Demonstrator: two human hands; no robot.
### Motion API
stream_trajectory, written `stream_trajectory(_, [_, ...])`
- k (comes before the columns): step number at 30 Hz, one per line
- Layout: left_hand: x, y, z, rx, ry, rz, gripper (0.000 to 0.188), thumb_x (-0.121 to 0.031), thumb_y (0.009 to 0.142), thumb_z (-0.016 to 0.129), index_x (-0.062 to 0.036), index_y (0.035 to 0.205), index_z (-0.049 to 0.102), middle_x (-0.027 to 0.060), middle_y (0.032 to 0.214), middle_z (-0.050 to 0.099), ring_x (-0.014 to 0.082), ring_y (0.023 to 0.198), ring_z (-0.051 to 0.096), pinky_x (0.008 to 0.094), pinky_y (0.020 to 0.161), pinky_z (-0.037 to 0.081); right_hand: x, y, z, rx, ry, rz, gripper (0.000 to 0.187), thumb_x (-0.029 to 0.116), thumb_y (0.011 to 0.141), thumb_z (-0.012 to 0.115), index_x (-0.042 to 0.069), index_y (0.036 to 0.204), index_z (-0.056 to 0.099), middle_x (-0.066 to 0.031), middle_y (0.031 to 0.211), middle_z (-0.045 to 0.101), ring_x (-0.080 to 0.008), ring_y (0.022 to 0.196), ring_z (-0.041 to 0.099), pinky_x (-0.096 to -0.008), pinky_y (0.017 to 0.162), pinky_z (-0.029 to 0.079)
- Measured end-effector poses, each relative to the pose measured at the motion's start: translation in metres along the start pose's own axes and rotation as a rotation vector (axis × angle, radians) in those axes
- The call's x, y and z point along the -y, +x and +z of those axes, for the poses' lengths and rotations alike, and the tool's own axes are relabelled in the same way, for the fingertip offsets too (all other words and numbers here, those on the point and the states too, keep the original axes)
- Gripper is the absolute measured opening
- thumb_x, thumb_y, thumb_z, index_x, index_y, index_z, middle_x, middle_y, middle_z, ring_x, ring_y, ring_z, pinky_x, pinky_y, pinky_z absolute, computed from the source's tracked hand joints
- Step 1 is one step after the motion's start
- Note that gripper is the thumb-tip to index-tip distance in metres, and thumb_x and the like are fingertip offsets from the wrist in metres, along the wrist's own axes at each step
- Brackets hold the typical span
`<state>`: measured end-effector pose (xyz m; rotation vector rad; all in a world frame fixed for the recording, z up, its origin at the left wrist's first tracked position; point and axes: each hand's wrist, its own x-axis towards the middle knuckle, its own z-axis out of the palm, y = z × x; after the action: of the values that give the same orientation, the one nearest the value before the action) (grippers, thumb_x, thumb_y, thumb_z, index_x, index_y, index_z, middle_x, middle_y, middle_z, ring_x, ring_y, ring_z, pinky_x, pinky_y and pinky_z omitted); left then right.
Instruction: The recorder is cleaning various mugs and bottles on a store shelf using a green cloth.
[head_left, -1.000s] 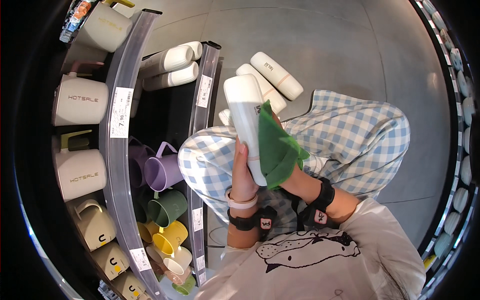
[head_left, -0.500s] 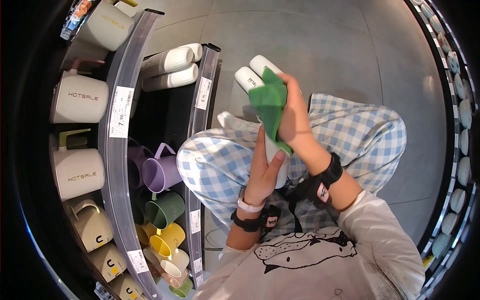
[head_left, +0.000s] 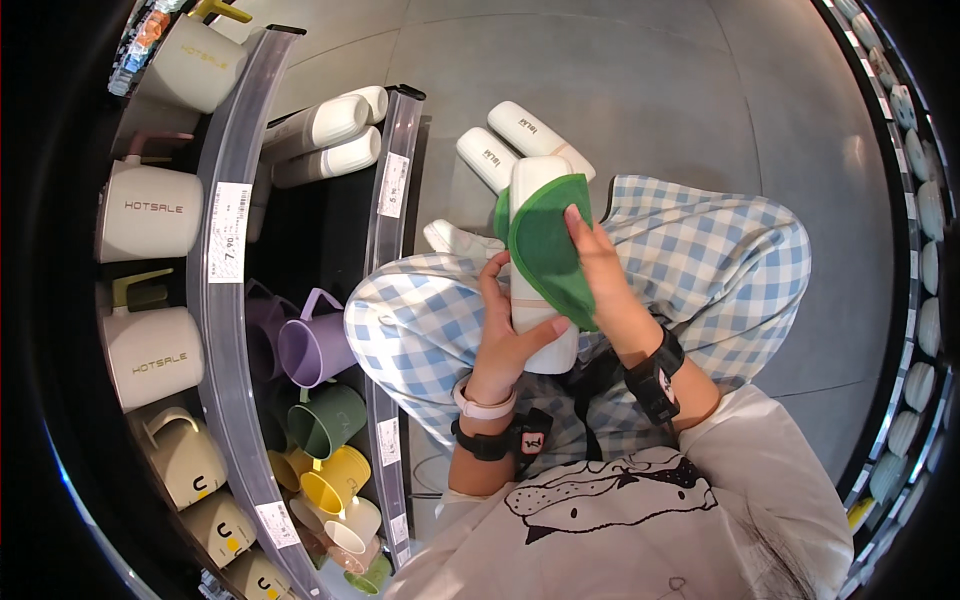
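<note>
centre of frame: left hand (head_left: pixel 505 335) grips the lower part of a white case (head_left: pixel 535 175), thumb across its front. right hand (head_left: pixel 598 265) holds a green cloth (head_left: pixel 545 235) over the upper face of the same case. above, two white cases (head_left: pixel 488 158) lie side by side on the grey floor (head_left: pixel 640 70). left of frame: shelf rail (head_left: pixel 228 330) with price labels; cream mugs (head_left: pixel 150 210) outside it, a purple mug (head_left: pixel 315 350) and a yellow mug (head_left: pixel 338 480) inside.
</note>
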<state>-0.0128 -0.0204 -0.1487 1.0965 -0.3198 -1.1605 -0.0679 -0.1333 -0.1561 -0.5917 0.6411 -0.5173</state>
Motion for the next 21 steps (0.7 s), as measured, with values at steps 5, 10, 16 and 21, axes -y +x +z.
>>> stream_trajectory(5, [0.004,-0.001,0.000,-0.053,0.020,0.095,0.080,0.000,0.062,0.066,-0.0075,0.125,0.016,0.0113,0.113,0.040,0.0194,0.103,0.043,0.0306,0.084,0.039,-0.012,0.007,-0.012,-0.154,0.327,0.105,0.035,0.035,0.085,0.044,0.002,0.097,0.050,-0.0084,0.087,0.057,-0.0187,0.076,0.056,-0.0295,0.066,0.047])
stream_trajectory(10, [-0.004,-0.002,0.003,-0.080,-0.196,0.123,0.058,-0.018,0.071,0.054,-0.0051,0.120,0.027,0.0152,0.103,0.047,0.0273,0.084,0.055,0.0365,0.073,0.046,-0.025,0.003,-0.054,0.205,0.822,0.255,0.038,0.033,0.086,0.036,0.001,0.104,0.049,-0.0145,0.097,0.055,-0.0275,0.085,0.055,-0.0392,0.071,0.047])
stream_trajectory(16, [0.004,0.001,0.000,-0.115,-0.258,0.136,0.044,-0.034,0.086,0.030,-0.0035,0.118,0.033,0.0168,0.099,0.052,0.0316,0.078,0.057,0.0379,0.067,0.047,-0.037,0.004,-0.059,0.483,0.858,0.230,0.041,0.033,0.086,0.033,0.000,0.106,0.047,-0.0175,0.106,0.051,-0.0308,0.090,0.052,-0.0429,0.071,0.045])
stream_trajectory(21, [0.007,0.002,-0.003,-0.125,-0.256,0.121,0.047,-0.036,0.087,0.026,0.0000,0.115,0.038,0.0168,0.096,0.053,0.0306,0.078,0.057,0.0370,0.067,0.047,-0.026,-0.004,-0.044,0.347,0.843,0.298,0.041,0.034,0.085,0.034,0.001,0.106,0.047,-0.0164,0.099,0.053,-0.0307,0.080,0.052,-0.0395,0.062,0.045])
